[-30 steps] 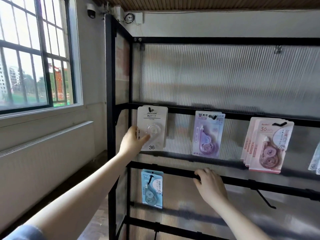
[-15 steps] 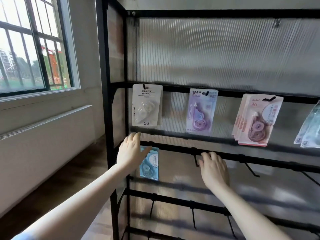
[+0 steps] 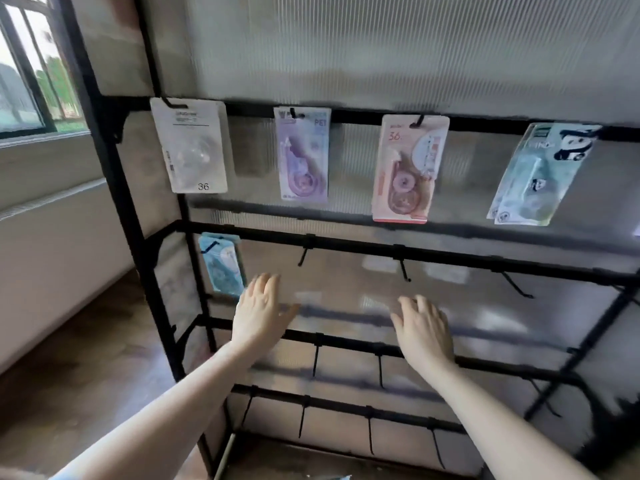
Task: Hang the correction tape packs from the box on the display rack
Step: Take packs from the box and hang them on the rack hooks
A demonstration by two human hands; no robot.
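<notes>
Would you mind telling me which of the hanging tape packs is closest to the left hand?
The blue pack, alone on the second bar, just above the left hand. The white, purple, pink and panda packs all hang one bar higher.

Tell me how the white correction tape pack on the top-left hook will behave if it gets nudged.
The white pack hangs from one hook, so it would probably swing. It looks like a thin card with a clear blister, likely light and fairly stiff. It already hangs slightly askew.
</notes>
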